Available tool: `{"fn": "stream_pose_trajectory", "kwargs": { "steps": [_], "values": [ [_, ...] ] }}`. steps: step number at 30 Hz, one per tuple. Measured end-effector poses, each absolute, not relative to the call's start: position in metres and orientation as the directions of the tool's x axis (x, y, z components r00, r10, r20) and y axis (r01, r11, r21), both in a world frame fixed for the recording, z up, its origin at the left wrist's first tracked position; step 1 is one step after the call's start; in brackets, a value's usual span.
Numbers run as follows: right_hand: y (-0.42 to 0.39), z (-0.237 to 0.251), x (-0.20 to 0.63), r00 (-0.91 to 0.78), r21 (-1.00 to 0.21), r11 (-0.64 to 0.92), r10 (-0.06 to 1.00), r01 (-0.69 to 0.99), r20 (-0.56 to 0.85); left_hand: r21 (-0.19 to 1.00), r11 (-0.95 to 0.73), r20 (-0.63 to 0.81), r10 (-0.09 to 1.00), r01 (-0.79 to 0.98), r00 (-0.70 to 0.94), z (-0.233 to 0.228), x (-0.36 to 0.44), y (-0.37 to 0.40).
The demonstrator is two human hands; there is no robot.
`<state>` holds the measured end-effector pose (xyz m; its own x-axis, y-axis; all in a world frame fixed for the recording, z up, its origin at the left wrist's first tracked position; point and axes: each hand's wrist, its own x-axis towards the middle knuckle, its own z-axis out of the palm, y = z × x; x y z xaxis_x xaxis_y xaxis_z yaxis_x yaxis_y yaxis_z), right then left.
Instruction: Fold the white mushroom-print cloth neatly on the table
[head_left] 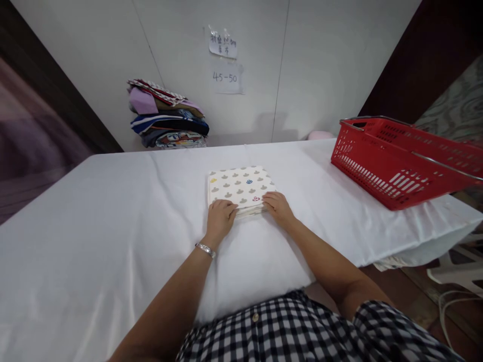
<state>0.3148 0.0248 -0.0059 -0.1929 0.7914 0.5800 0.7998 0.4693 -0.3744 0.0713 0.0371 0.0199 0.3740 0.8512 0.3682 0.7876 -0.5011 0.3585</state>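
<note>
You are pressing your left hand (220, 215) and right hand (278, 206), both flat and holding nothing, on the near edge of the folded cloth (238, 187) mid-bench (94, 241); keep the corners squared.

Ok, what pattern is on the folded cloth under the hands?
Cream folded cloth with rows of small grey shapes, a few coloured ones; head view.

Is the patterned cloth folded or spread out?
Folded. The patterned cloth is a compact square with layered edges at its near side, where both hands rest on the table.
</note>
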Motion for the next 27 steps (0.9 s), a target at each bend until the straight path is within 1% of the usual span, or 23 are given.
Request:
{"fn": "stream_pose_trajectory", "kwargs": {
  "steps": [4,8,11,14,17,20,23,27],
  "values": [
    [0.020,-0.004,0.316,-0.184,-0.379,0.469,0.788,0.798,0.588,0.341,-0.544,0.388,0.824,0.766,0.413,0.020,0.069,0.034],
    [0.018,-0.005,0.319,-0.262,-0.340,0.509,0.784,0.791,0.563,0.334,-0.595,0.375,0.795,0.731,0.476,0.018,0.066,0.032],
    [0.018,-0.007,0.322,-0.301,-0.311,0.531,0.773,0.788,0.558,0.324,-0.594,0.378,0.795,0.737,0.474,0.015,0.065,0.033],
    [0.020,-0.009,0.323,-0.320,-0.286,0.548,0.757,0.786,0.570,0.290,-0.609,0.408,0.777,0.739,0.480,0.013,0.064,0.036],
    [0.022,-0.009,0.323,-0.326,-0.261,0.567,0.728,0.781,0.604,0.253,-0.646,0.470,0.733,0.720,0.492,0.011,0.064,0.038],
    [0.023,-0.008,0.320,-0.303,-0.250,0.558,0.713,0.791,0.632,0.209,-0.655,0.514,0.705,0.726,0.488,0.010,0.064,0.038],
    [0.025,-0.007,0.319,-0.271,-0.255,0.526,0.725,0.811,0.633,0.160,-0.646,0.528,0.695,0.747,0.488,0.010,0.065,0.037],
    [0.026,-0.010,0.321,-0.300,-0.257,0.522,0.755,0.813,0.583,0.121,-0.653,0.523,0.682,0.748,0.510,0.010,0.066,0.036]
  ]
}}
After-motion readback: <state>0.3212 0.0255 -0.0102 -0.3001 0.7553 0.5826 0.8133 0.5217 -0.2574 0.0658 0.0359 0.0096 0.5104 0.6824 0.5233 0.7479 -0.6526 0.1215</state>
